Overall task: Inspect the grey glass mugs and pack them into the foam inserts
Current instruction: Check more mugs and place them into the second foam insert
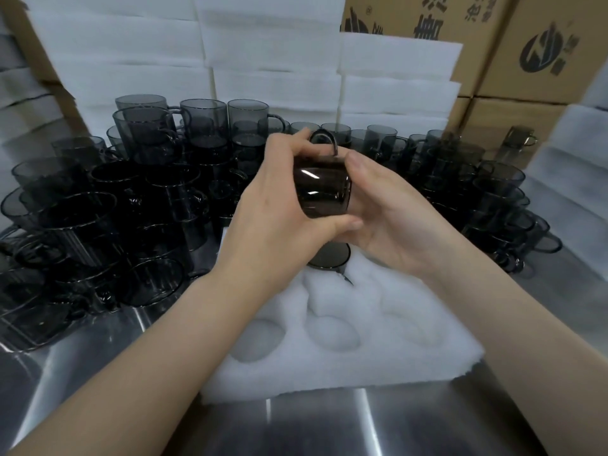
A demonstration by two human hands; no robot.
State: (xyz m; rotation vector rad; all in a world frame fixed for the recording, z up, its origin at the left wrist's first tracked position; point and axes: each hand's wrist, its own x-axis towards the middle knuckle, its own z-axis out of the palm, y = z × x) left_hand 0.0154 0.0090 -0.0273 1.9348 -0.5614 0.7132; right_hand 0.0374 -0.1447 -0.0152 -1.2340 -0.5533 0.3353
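A grey glass mug (324, 189) lies on its side in the air, handle up, held between both hands above the white foam insert (345, 350). My left hand (279, 205) grips it from the left, fingers over the top and thumb under. My right hand (388, 218) cups it from the right, with the thumb on its upper side. Another mug (329, 258) sits in a far pocket of the insert, partly hidden by my hands. The near round pockets hold nothing.
Several grey mugs (108, 209) crowd the steel table (312, 426) on the left, more mugs (493, 192) fill the right and back. Stacked white foam slabs (269, 54) and cardboard boxes (533, 54) rise behind.
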